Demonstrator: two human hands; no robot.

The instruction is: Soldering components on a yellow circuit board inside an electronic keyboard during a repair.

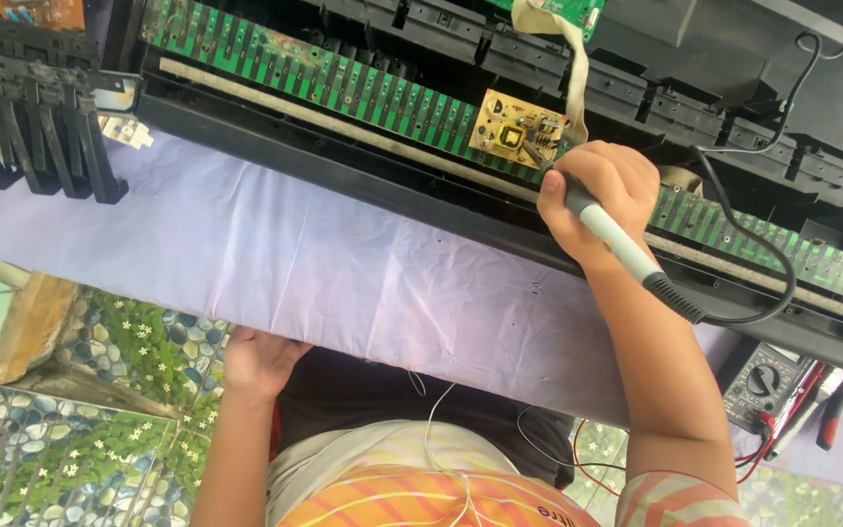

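I note a soldering iron (617, 244), grey barrel with black grip and black cord, held tilted, its tip touching a small yellow circuit board (517, 131). That board lies flat on the long green board (343, 83).

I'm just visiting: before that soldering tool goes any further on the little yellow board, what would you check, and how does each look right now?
1. Right hand grips soldering iron firmly: ok.
2. Tip on the small yellow circuit board: cannot tell, fingers hide it.
3. Iron's black cord loops across the long green board, not clear of it: not ok.
4. Left hand away from the tip, at the lilac cloth edge: ok.
5. Multimeter within reach: ok.
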